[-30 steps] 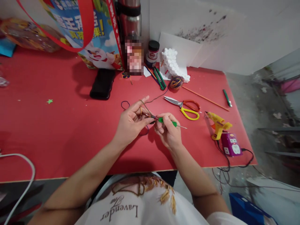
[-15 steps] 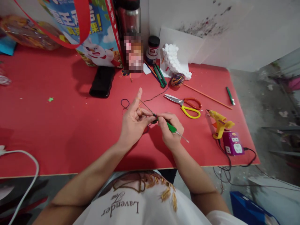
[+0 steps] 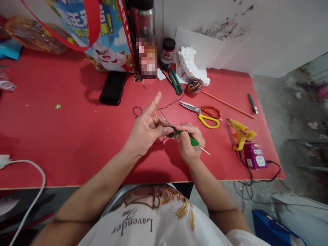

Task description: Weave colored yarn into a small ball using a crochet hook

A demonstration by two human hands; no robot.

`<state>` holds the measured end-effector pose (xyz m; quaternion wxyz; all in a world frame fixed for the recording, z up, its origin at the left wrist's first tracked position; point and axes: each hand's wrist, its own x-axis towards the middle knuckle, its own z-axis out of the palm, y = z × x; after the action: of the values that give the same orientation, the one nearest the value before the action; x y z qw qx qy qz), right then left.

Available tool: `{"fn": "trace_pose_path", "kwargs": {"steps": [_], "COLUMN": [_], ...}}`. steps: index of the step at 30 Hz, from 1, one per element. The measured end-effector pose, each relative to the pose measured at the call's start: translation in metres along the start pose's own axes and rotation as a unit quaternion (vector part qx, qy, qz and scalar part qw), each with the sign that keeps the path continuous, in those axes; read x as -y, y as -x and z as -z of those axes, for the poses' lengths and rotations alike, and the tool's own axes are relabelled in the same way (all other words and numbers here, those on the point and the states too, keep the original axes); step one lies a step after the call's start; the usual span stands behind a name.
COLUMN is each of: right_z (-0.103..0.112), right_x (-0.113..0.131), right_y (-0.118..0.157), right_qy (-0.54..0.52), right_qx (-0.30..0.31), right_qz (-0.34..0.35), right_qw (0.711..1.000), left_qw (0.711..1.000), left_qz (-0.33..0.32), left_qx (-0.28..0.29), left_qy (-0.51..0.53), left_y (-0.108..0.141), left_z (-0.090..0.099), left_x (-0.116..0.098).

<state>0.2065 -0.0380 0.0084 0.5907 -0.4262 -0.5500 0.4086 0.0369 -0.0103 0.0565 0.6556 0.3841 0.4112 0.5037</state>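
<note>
Green-handled tool point(image 3: 194, 141) in right hand point(image 3: 188, 150), room before table's front edge point(image 3: 230, 179)

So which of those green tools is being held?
The thin-shafted green tool, in the right hand; the green cutter and the small green tool lie on the table.

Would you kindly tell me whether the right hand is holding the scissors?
No, the right hand grips the green-handled crochet hook, and the scissors lie on the red table.
</note>
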Motion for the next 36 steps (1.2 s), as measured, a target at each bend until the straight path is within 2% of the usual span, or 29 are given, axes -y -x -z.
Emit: {"fn": "trace_pose_path", "kwargs": {"steps": [4, 7, 10, 12, 15, 18, 21, 26, 31, 36], "right_z": [-0.001, -0.001, 0.002, 0.004, 0.004, 0.001, 0.0, 0.005, 0.01, 0.014], "right_x": [-0.006, -0.013, -0.015, -0.014, -0.01, -0.006, -0.003, 0.0, 0.007, 0.01], "right_y": [-0.007, -0.008, -0.006, -0.004, -0.001, 0.002, 0.004, 0.004, 0.001, -0.004], "right_qy": [0.145, 0.233, 0.191, 0.144, 0.102, 0.069, 0.055, 0.025, 0.044, 0.03], "right_qx": [0.042, 0.051, 0.082, 0.093, 0.038, 0.01, 0.029, 0.048, 0.061, 0.072], "right_qz": [0.092, 0.135, 0.114, 0.101, 0.092, 0.067, 0.054, 0.064, 0.073, 0.1], "right_qw": [0.984, 0.962, 0.972, 0.98, 0.99, 0.995, 0.997, 0.996, 0.995, 0.992], "left_qw": [0.996, 0.996, 0.998, 0.995, 0.992, 0.994, 0.996, 0.998, 0.999, 0.998], "left_qz": [-0.045, -0.046, -0.011, 0.04, 0.082, 0.082, 0.067, 0.052, 0.042, 0.052], "left_qx": [-0.038, -0.061, -0.051, -0.029, -0.001, 0.003, 0.004, 0.017, 0.032, 0.041], "left_qy": [-0.071, -0.047, 0.047, 0.089, 0.095, 0.074, 0.053, 0.025, 0.002, -0.009], "left_y": [0.007, 0.008, 0.004, 0.0, -0.003, -0.001, 0.001, 0.004, 0.005, 0.007], "left_z": [-0.005, -0.009, -0.008, -0.004, 0.005, 0.014, 0.02, 0.025, 0.03, 0.03], "left_x": [0.009, 0.018, 0.02, 0.016, 0.007, 0.0, -0.002, -0.004, -0.005, -0.011]}}
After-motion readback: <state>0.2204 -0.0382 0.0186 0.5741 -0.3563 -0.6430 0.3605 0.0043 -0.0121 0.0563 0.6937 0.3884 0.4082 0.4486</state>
